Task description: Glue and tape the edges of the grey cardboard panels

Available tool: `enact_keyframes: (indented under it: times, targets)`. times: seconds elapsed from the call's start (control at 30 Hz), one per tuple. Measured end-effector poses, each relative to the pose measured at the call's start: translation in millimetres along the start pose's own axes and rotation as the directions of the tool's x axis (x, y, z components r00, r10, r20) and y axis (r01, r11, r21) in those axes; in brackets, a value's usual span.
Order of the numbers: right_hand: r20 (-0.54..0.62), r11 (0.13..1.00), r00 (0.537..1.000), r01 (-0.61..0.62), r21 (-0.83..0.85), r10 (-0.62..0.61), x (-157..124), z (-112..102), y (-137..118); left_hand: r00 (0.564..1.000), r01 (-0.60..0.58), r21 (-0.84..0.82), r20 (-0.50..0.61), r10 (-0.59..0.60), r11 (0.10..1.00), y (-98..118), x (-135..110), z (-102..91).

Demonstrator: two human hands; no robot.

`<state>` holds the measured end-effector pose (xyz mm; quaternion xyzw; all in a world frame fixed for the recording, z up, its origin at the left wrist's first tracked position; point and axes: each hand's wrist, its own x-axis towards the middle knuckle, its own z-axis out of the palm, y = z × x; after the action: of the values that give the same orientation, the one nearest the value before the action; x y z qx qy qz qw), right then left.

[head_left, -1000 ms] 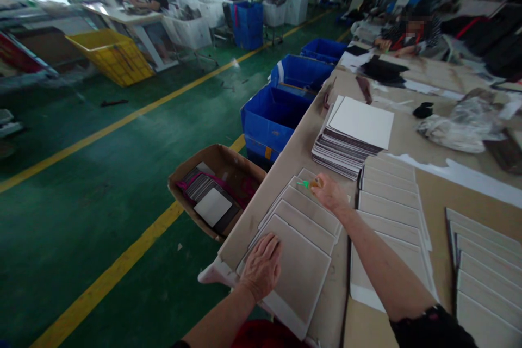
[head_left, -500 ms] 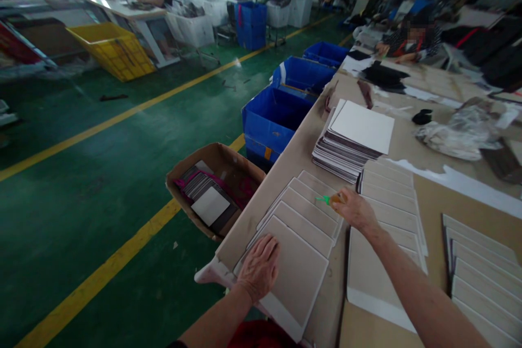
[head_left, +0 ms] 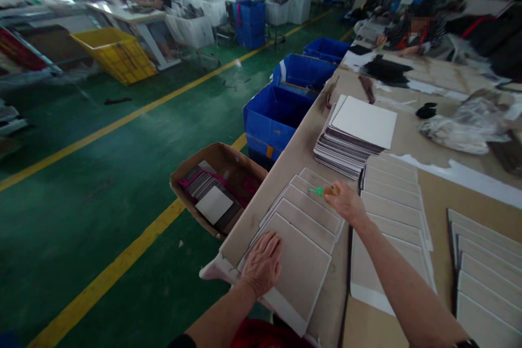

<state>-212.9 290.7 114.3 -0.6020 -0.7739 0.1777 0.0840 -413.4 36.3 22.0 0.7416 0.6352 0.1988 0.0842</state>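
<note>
My left hand (head_left: 264,262) lies flat, fingers stretched out, on the nearest of several overlapping beige panels (head_left: 300,269) fanned along the table's left edge. In my right hand (head_left: 346,202) is a small amber glue bottle (head_left: 329,191) with a green nozzle (head_left: 316,191), its tip pointing left over the farther panels of that fan. Just right of it, a second row of overlapping panels (head_left: 391,261) runs away from me. A third fan of panels (head_left: 487,283) sits at the right edge of the view. Whether the nozzle touches a panel, I cannot tell.
A tall stack of white-topped boards (head_left: 365,122) stands farther up the table. Left of the table, on the floor, are a cardboard box (head_left: 183,174) with boards and several blue bins (head_left: 271,125). Crumpled plastic (head_left: 460,128) lies at right; a person (head_left: 416,32) sits at the far end.
My right hand has moved left with the glue bottle, its nozzle shifting along the far panels. My left hand stays flat on the nearest panel. The view has shifted slightly.
</note>
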Motion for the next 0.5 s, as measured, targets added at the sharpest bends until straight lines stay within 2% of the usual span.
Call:
enact_keyframes:
  times: [0.13, 0.27, 0.37, 0.5]
  targets:
    - [-0.040, 0.990, 0.989, -0.139, 0.030, 0.140, -53, -22, 46, 1.000, -0.007, 0.003, -0.013, 0.007, 1.000, -1, 0, 1.6]
    - [-0.039, 0.975, 0.980, -0.188, 0.114, 0.194, -99, -26, 70, 1.000, -0.015, 0.024, -0.025, 0.016, 1.000, 0, 2, -0.2]
    - [-0.024, 0.972, 0.979, -0.199, 0.124, 0.203, -116, -19, 76, 0.999, -0.019, 0.033, -0.029, 0.020, 0.999, 0, 2, -0.3]
    - [0.003, 0.973, 0.978, -0.209, 0.097, 0.210, -119, -14, 78, 1.000, -0.016, 0.035, -0.021, 0.017, 0.999, -1, 2, 1.9]
